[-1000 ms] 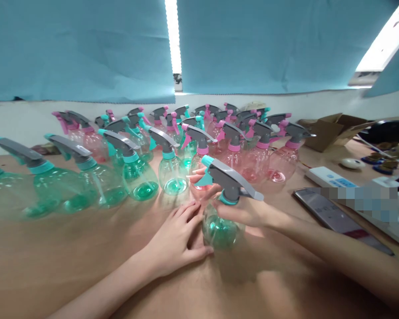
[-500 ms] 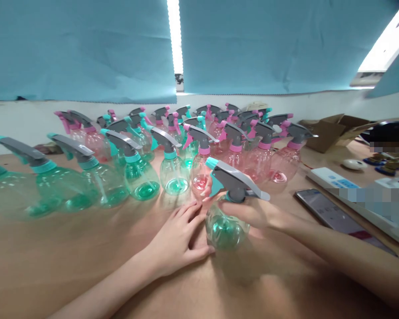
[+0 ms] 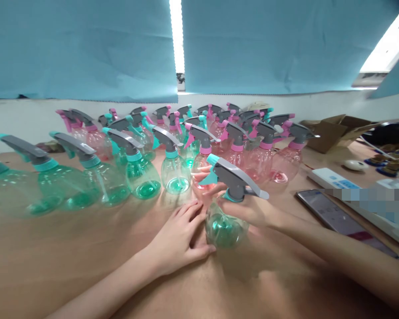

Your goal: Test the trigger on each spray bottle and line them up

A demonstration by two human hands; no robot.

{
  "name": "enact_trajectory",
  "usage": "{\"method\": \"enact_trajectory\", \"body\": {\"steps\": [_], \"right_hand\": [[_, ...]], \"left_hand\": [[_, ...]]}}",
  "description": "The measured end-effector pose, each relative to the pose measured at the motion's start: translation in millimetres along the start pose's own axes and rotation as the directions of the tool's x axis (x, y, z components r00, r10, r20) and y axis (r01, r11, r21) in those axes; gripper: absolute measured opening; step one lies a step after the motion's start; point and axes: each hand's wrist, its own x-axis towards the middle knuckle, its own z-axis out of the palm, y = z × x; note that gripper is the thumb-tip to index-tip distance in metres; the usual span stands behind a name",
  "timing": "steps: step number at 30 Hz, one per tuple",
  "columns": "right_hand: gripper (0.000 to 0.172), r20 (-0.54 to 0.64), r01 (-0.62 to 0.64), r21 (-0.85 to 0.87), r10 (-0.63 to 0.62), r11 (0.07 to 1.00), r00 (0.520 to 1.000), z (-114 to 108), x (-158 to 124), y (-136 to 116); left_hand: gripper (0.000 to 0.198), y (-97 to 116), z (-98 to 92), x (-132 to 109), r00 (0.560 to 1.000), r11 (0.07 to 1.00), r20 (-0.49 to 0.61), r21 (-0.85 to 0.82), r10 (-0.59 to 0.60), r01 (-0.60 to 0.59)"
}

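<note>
The green spray bottle point(image 3: 225, 229) stands on the desk point(image 3: 83, 248) just beside the left hand point(image 3: 177, 241), which lies flat, fingers parted, holding nothing. The right hand's point(image 3: 251, 210) fingers, half-open, reach around its neck past the trigger point(image 3: 209, 178); grip cannot be told. The step seems to be handling the sprayer head point(image 3: 236, 176); squeezing would call for curling the fingers.

White glare fills the narrow gap point(image 3: 177, 37) between blue fabric curtains point(image 3: 86, 48), top centre; shadows darken the tan counter point(image 3: 246, 290), lower right; edges stretched
</note>
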Motion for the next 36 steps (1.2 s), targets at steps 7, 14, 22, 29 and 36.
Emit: {"method": "enact_trajectory", "body": {"steps": [7, 14, 22, 29, 36], "right_hand": [[0.057, 0.009, -0.013, 0.002, 0.013, 1.0, 1.0, 0.7, -1.0, 1.3], [0.056, 0.007, -0.023, 0.013, 0.023, 1.0, 1.0, 1.8, 0.2, 0.3], [0.055, 0.001, -0.041, 0.022, 0.041, 0.999, 0.999, 2.4, 2.0, -2.8], [0.053, -0.007, -0.035, -0.005, 0.035, 0.999, 0.999, 1.1, 1.9, -5.3], [0.058, 0.029, -0.047, 0.006, 0.047, 0.999, 0.998, 0.7, 0.1, -0.8]], "left_hand": [[0.058, -0.4, 0.5, -0.3, 1.0, 1.0, 0.0, -0.004, -0.007, 0.007], [0.059, -0.8, 0.3, -0.8, 1.0, 1.0, -0.012, -0.029, -0.004, 0.004], [0.06, -1.4, 1.6, -0.9, 1.0, 1.0, -0.011, -0.019, -0.008, 0.008], [0.062, -1.0, 1.8, -1.1, 1.0, 1.0, -0.013, -0.023, -0.007, 0.007], [0.062, -1.0, 0.5, -0.7, 1.0, 1.0, -0.001, -0.019, -0.007, 0.007]]}}
